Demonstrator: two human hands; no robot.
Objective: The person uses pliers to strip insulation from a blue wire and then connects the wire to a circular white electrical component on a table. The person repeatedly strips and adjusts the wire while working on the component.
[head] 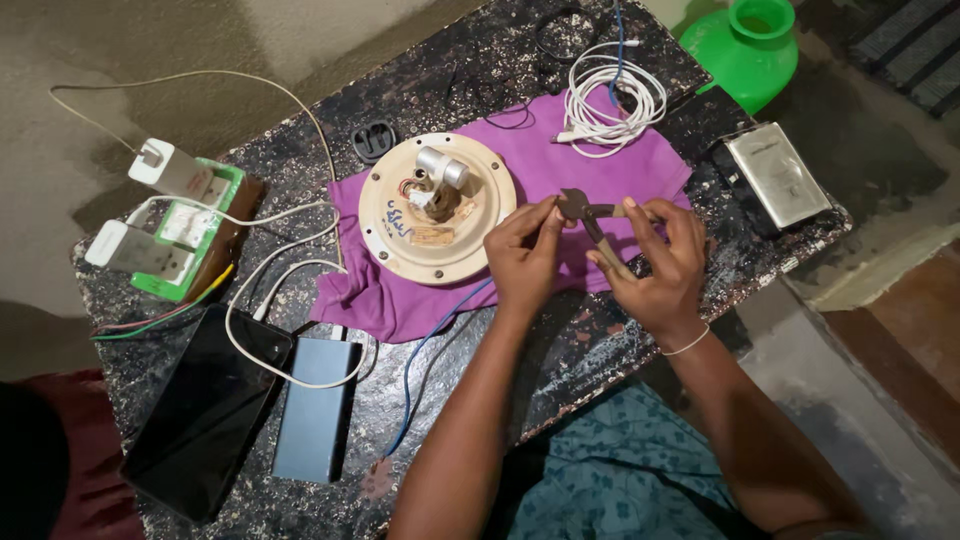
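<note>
You are gripping a small pair of pliers with your right hand, fingers wrapped and clamped around the pale handles, the dark head pointing toward your left hand. Your left fingers are pinching together right at the plier head; something small may be between them, but I cannot tell what. Both hands are hovering over the right part of a purple cloth that is lying on a dark, speckled table.

Just beside your left hand, a round cream disc is sitting on the cloth, carrying a small silver cylinder and some wiring at its centre. A blue wire is running from under the cloth toward the near table edge. A coiled white cable is resting at the cloth's far edge.

On the left, a black phone and a grey-blue power bank are lying side by side, near a green socket board with two white chargers plugged in. A silver box is sitting at the right table edge, well apart from a green pot on the floor.
</note>
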